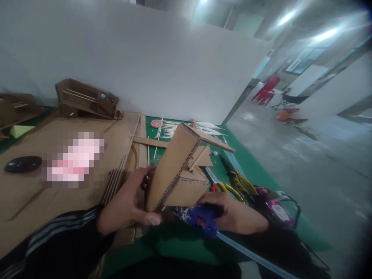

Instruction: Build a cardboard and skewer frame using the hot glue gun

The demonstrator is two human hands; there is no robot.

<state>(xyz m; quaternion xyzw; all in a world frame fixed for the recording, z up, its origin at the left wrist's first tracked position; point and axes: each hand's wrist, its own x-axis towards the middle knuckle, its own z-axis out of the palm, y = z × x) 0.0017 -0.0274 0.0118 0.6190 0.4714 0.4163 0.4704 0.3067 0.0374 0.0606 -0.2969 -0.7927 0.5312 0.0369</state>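
Observation:
A cardboard model (171, 166) with slanted sides stands tilted in front of me, its corrugated edges showing. My left hand (132, 201) grips its left side, the thumb near the bottom edge and the fingers partly hidden behind the panel. In my right hand (232, 213) is a blue hot glue gun (200, 219), with a clear glue stick running out of its back end. The gun's nozzle points left at the lower edge of the model; whether it touches is hard to see. A short wooden stick (199, 158) sticks out from the model's open side.
Yellow-handled pliers (240, 178) and scissors (215, 178) lie to the right on the green table (261, 166). Wooden sticks (171, 128) are at the back. Cardboard sheets (72, 205), a black mouse (23, 164) and another cardboard model (87, 99) occupy the left. A white partition (130, 58) stands behind.

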